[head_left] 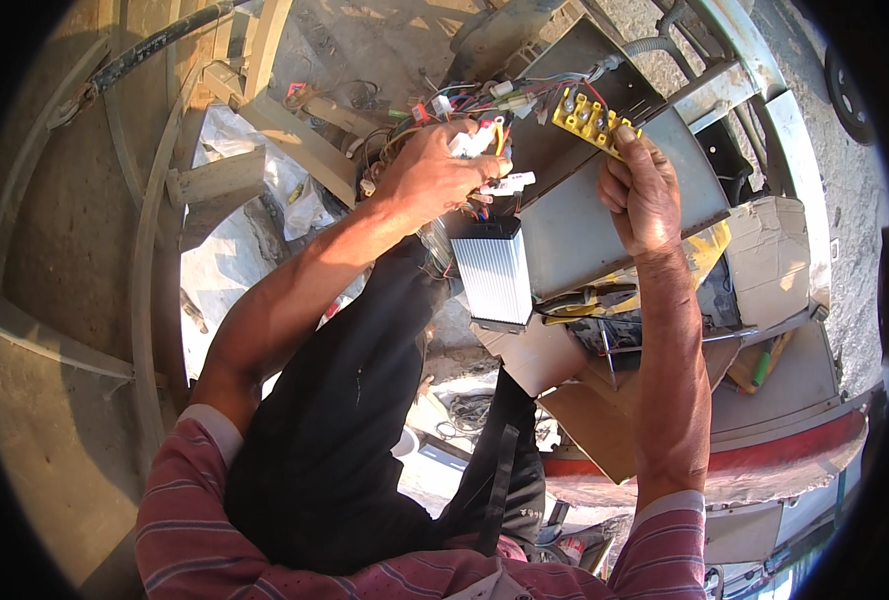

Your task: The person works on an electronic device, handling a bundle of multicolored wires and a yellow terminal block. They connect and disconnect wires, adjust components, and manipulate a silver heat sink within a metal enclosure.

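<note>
My right hand [644,200] is closed, with thumb and fingers pinching the near end of a yellow terminal block [579,116] that has metal screws along it. A few thin wires run from the block's far end toward a wire bundle [479,105]. My left hand [426,172] is closed around several white plug connectors [507,185] with coloured wires; some of its fingertips are hidden behind them. Just below these plugs, a silver finned metal box [494,275] with a black end cap hangs or rests by my knee, its wires leading up toward the left hand.
An open grey metal box [604,205] lies beneath the right hand, inside a metal frame [809,180]. Cardboard pieces [769,255] and a yellow sheet [704,255] sit near it. Curved metal bars [144,250] stand at left. A green-handled tool [761,368] lies at right.
</note>
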### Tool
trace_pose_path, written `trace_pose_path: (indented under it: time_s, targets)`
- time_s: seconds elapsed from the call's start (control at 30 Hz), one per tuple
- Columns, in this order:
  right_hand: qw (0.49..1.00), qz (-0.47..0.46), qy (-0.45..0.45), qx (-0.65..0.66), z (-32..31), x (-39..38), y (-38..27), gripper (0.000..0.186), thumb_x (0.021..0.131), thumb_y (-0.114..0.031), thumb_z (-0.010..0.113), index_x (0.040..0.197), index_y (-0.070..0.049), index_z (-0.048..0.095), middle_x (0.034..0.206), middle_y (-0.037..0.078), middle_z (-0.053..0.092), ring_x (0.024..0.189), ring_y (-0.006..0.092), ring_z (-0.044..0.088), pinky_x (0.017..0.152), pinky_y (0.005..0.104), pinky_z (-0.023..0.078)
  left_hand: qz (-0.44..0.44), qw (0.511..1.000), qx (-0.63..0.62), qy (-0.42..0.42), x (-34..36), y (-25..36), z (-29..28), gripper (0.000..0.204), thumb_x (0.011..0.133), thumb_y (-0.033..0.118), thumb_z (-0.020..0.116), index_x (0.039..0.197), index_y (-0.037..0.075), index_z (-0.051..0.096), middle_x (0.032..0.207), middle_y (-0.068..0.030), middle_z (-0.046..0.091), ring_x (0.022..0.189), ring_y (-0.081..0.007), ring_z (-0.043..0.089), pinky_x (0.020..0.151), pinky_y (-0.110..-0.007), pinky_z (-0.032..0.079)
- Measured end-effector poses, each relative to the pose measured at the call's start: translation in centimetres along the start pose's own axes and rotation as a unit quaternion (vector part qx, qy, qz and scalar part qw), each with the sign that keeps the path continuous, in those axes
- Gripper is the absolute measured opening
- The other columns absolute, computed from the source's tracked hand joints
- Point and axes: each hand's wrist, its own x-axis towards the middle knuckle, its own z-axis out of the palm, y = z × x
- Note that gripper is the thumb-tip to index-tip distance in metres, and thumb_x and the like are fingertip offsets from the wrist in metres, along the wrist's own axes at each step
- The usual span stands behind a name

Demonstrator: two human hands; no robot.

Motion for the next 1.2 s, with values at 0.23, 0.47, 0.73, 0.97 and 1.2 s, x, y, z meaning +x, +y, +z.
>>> trace_pose_path:
  time_s: [0.23, 0.47, 0.73, 0.97, 1.2]
  targets:
    - [1.0, 0.003, -0.007, -0.002, 0.0, 0.0, -0.1, 0.024, 0.109, -0.026, 0.06, 0.089, -0.014, 0.055, 0.065, -0.008, 0.034, 0.052, 0.0046, 0.031, 0.047, 0.0239, 0.023, 0.111, 0.96, 0.208, -0.152, -1.1, -0.9, 0.9, 0.024, 0.089, 0.021, 0.083, 0.096, 0.003, 0.068, 0.085, -0.0052, 0.067, 0.075, -0.0127, 0.066, 0.068, -0.031, 0.053]
    - [1.0, 0.008, -0.01, -0.002, 0.0, 0.1, 0.0, 0.022, 0.108, -0.025, 0.061, 0.091, -0.013, 0.058, 0.065, -0.01, 0.032, 0.052, 0.0037, 0.028, 0.047, 0.0239, 0.022, 0.355, 0.894, 0.214, -0.171, -1.8, -2.8, 0.7, 0.022, 0.092, 0.017, 0.079, 0.097, 0.002, 0.063, 0.09, -0.0087, 0.062, 0.081, -0.0213, 0.059, 0.075, -0.038, 0.048]
    - [0.999, 0.034, 0.0, -0.034, 0.6, 0.0, -0.4, 0.018, 0.107, -0.024, 0.064, 0.095, -0.01, 0.061, 0.066, -0.01, 0.032, 0.054, 0.003, 0.027, 0.048, 0.0238, 0.021, 0.339, 0.862, 0.243, -0.288, -2.5, -0.5, 0.2, 0.023, 0.087, 0.006, 0.073, 0.093, 0.002, 0.052, 0.081, -0.0125, 0.05, 0.077, -0.0343, 0.055, 0.071, -0.043, 0.046]
    - [0.998, 0.037, 0.017, -0.043, 0.8, 0.4, -0.6, 0.014, 0.101, -0.02, 0.063, 0.094, -0.009, 0.064, 0.071, -0.007, 0.04, 0.058, 0.0052, 0.034, 0.051, 0.024, 0.028, 0.401, 0.841, 0.271, -0.242, -0.6, 2.7, 0.6, 0.029, 0.085, 0.01, 0.079, 0.094, 0.001, 0.053, 0.079, -0.0144, 0.055, 0.07, -0.0338, 0.054, 0.066, -0.042, 0.047]
    - [0.991, 0.102, 0.073, -0.044, 0.9, 0.8, -1.3, 0.022, 0.1, -0.025, 0.059, 0.104, -0.005, 0.065, 0.084, 0.003, 0.062, 0.065, 0.0104, 0.049, 0.056, 0.0251, 0.034, 0.39, 0.85, 0.284, -0.213, 0.1, 2.8, 1.0, 0.031, 0.086, 0.016, 0.077, 0.097, -0.001, 0.054, 0.082, -0.0185, 0.058, 0.073, -0.0391, 0.057, 0.068, -0.045, 0.048]
